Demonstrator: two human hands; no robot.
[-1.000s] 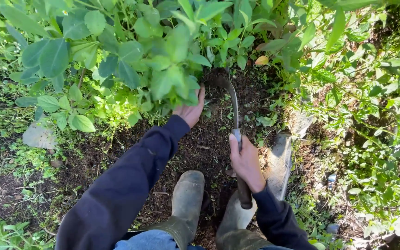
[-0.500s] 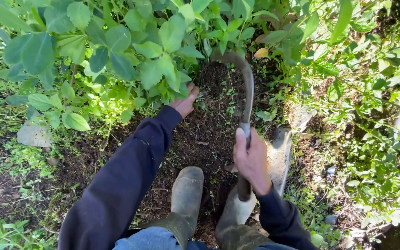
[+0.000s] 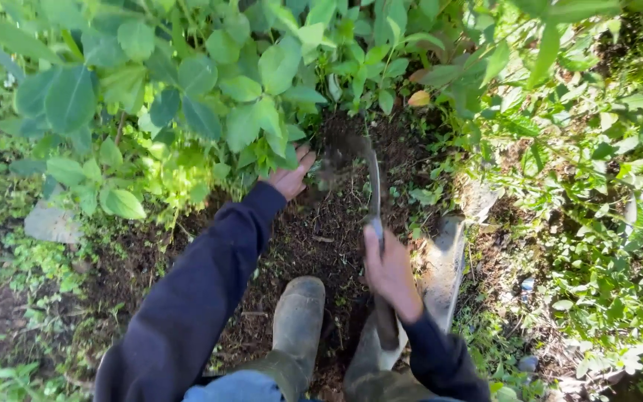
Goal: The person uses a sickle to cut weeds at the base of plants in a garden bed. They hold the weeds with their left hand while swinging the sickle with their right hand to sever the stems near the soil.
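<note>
Outdoors, right hand (image 3: 390,274) gripping sickle (image 3: 372,186)

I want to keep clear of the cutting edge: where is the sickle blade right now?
In the head view, the sickle blade stands over the bare soil at centre, gripped by the right hand, just right of the left hand at the leafy plants.

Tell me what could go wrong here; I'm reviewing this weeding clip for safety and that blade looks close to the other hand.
1. The sickle in the right hand is blurred in mid-swing, with its tip near the left hand holding back the leafy plants; a slip could cut fingers.
2. The boots stand just behind the blade on loose soil, so a glancing stroke might reach them.
</note>
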